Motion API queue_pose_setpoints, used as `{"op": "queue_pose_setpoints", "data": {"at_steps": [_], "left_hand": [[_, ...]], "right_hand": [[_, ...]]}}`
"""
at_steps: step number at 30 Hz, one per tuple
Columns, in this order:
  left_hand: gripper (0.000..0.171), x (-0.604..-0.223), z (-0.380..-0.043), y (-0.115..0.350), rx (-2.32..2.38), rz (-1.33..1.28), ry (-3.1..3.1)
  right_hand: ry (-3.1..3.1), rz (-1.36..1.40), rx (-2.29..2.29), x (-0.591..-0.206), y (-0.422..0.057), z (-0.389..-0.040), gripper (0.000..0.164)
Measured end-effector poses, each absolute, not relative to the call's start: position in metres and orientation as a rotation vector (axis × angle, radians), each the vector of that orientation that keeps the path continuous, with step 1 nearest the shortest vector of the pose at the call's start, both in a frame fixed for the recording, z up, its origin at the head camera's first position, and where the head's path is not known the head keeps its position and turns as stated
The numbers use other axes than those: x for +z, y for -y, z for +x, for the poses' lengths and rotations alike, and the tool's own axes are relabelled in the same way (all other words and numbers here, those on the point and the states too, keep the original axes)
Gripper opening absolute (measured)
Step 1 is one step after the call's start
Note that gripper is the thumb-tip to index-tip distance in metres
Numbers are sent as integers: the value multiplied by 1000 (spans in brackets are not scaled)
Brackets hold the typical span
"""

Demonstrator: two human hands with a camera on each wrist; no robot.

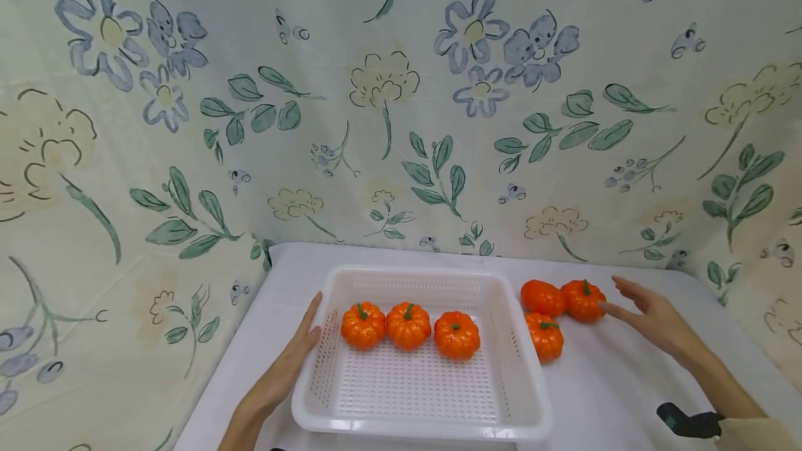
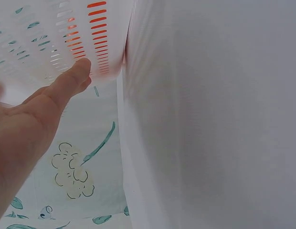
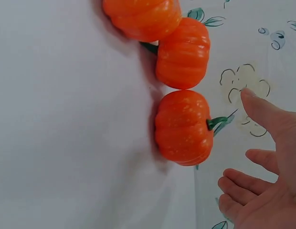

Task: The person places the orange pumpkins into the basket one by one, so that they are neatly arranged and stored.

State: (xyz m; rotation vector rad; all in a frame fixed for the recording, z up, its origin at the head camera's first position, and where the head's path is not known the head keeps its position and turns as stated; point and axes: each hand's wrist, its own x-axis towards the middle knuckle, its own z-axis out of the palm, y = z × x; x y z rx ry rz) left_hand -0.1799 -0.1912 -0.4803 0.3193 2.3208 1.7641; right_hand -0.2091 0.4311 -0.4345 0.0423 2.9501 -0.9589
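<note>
A white perforated plastic basket (image 1: pixel 413 422) holds three small orange pumpkins, the left one (image 1: pixel 363 326), the middle one (image 1: pixel 409 326) and the right one (image 1: pixel 457 336), in a row. My left hand (image 1: pixel 285 360) rests its straight fingers against the basket's left wall; the left wrist view shows the fingertips at the slotted side. Outside the right wall sit three more pumpkins: one at the back (image 1: pixel 542 298), one in front (image 1: pixel 545 337) and one farther right (image 1: pixel 584 301). My right hand (image 1: pixel 658 322), fingers spread and holding nothing, hovers just right of that last pumpkin.
A white-covered table (image 1: pixel 601 402) carries everything. Behind it and along both sides hangs a cloth curtain (image 1: pixel 401 124) with a flower and leaf print. A black strap (image 1: pixel 689 423) sits at my right wrist beside a pale sleeve (image 1: pixel 758 435).
</note>
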Motion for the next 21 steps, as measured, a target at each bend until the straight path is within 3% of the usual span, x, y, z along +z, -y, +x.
{"op": "queue_pose_setpoints", "data": {"at_steps": [21], "left_hand": [[60,-481,-180,192,1753,289,-2337]], "right_hand": [[-2858,201,-980,-474,-421,-238,104]]}}
